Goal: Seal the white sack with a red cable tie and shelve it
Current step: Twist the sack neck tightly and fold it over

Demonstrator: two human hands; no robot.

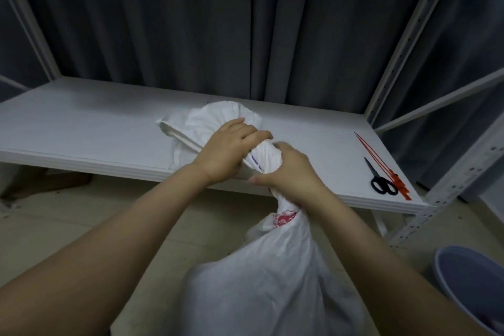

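Observation:
A full white sack [261,278] with red print stands on the floor in front of the white shelf [95,128]. Its neck is gathered and twisted, and the loose mouth fans out flat on the shelf board. My left hand [229,150] grips the twisted neck from above. Just below it, my right hand [289,174] squeezes the neck at the shelf's front edge. Several red cable ties [381,163] lie at the right end of the shelf, away from both hands.
Black-handled scissors [380,181] lie beside the ties. White perforated uprights [403,43] frame the shelf on the right, with dark curtains behind. A blue-grey bin [469,281] stands on the floor at lower right.

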